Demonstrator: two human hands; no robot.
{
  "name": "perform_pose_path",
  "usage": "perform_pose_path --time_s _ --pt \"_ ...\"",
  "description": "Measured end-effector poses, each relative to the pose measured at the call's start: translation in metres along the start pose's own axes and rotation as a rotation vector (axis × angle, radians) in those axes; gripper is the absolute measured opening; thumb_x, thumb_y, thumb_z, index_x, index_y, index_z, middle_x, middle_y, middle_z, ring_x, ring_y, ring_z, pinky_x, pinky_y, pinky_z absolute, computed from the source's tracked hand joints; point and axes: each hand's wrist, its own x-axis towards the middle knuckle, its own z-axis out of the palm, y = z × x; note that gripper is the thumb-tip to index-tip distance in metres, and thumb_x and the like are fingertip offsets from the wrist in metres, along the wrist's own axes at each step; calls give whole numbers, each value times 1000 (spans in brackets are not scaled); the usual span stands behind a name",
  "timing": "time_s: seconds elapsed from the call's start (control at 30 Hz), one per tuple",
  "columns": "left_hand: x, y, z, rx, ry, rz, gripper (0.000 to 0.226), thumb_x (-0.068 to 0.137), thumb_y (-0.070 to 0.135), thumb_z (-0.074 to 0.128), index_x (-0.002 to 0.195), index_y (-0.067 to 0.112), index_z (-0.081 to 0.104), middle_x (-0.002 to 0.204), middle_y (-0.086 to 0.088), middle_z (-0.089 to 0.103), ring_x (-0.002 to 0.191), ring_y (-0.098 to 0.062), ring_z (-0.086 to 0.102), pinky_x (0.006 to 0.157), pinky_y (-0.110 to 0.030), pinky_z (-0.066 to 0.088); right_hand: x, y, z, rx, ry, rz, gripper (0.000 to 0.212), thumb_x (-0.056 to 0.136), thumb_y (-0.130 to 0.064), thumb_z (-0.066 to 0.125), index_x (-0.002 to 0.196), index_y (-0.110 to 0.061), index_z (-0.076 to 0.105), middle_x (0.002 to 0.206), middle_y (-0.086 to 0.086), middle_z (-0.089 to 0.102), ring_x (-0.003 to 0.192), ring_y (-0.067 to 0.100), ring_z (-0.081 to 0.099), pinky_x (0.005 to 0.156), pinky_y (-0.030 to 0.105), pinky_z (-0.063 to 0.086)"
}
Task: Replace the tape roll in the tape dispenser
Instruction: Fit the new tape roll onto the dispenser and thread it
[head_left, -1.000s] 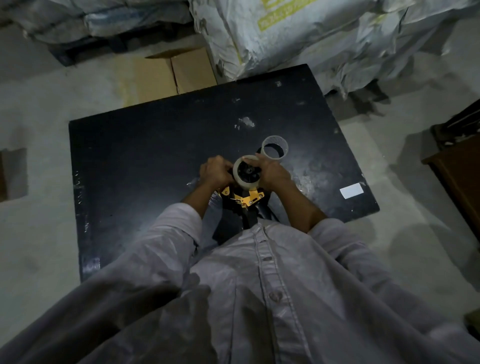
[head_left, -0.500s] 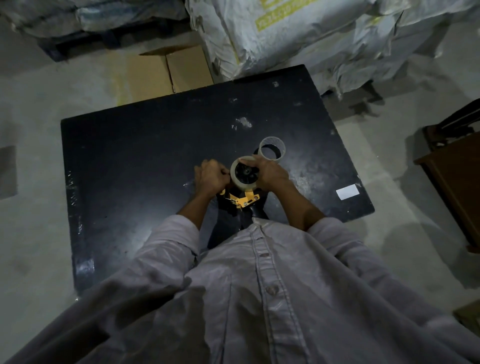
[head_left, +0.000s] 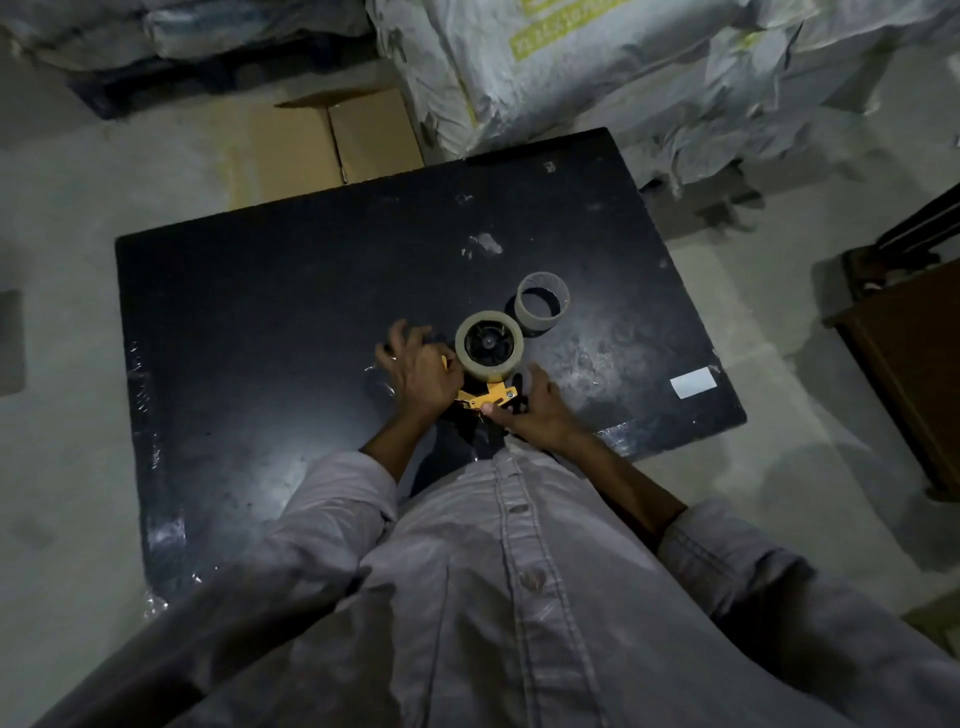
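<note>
1. A large black rectangular table (head_left: 249, 332) fills mid-frame, seen from above; the person's pale shirt covers the lower frame.
2. A yellow and black hand-held tape dispenser (head_left: 485, 397) sits near the table's lower middle, with a full roll of clear packing tape (head_left: 488, 344) already on its hub, the roll's axis facing up toward the camera.
3. An empty grey cardboard tape core (head_left: 541, 302) stands just beside the roll, to its upper right.
4. The left hand (head_left: 418, 371) touches the roll's left side, fingers curled around the dispenser frame.
5. The right hand (head_left: 535, 413), below and right of the roll, pinches the yellow bracket; half a second ago it cupped the roll's right side.
</note>
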Motion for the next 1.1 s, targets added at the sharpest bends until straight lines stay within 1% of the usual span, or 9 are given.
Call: perform_pose_path --time_s 0.1,0.2,0.33,0.6,0.8,0.87,0.97,1.03,1.1 --pt "-13 4 2 62 64 2 16 79 36 76 89 29 86 155 -2 60 157 -42 31 112 -57 19 -2 17 15 72 -21 88 112 81 -75 85 160 -15 33 161 10 50 151 31 52 114 45 50" --pt "-23 9 -2 92 107 43 12 76 34 74 79 28 84 163 -6 54 159 -45 31 114 -59 20 -2 15 20 107 -52 58 89 98 -53 82 159 -14 31 150 7 60 138 27 62 100 36 48" --pt "-33 7 2 97 88 101 20 77 40 67 76 31 85 166 -3 52 160 -42 29 113 -57 19 2 23 26 -30 -23 12 89 91 -77 66 154 -27 27 144 3 66 127 32 69 104 52 57" --pt "-33 1 -3 87 96 77 14 74 43 76 76 33 86 149 1 51 150 -36 31 109 -59 28 2 21 34 -115 33 3 63 102 -68 60 139 -33 24 133 11 75 114 40 74 99 57 58" --pt "-37 -5 -4 52 64 41 16 80 46 79 81 33 87 121 1 47 121 -29 40 101 -54 36 5 22 34 -105 42 -25 60 100 -64 64 134 -35 24 136 7 73 118 36 73 100 59 58" --pt "-36 -9 -4 -59 -23 19 14 84 45 82 88 34 89 117 -2 46 117 -32 43 102 -52 40 -1 17 30 -87 68 -52 67 101 -54 72 145 -32 27 147 10 60 125 30 65 104 55 56" --pt "-34 -11 -6 -212 -89 17 11 85 37 88 93 30 91 117 -9 46 117 -38 46 103 -44 41 -6 13 27 -290 218 -311 65 101 -44 76 156 -28 44 146 14 38 127 36 51 100 55 55" --pt "-34 -10 -8 -230 -97 -6 9 85 33 90 93 28 91 118 -10 45 119 -39 46 99 -33 34 -3 11 26 -427 225 -469 52 101 -34 77 149 -27 56 145 13 34 131 37 45 99 57 55" --pt "-35 -10 -10 -224 -105 -3 10 85 34 91 94 30 91 117 -9 43 121 -40 45 100 -32 32 1 8 28 -488 189 -517 45 98 -19 81 140 -26 66 148 17 37 133 39 42 104 57 53"
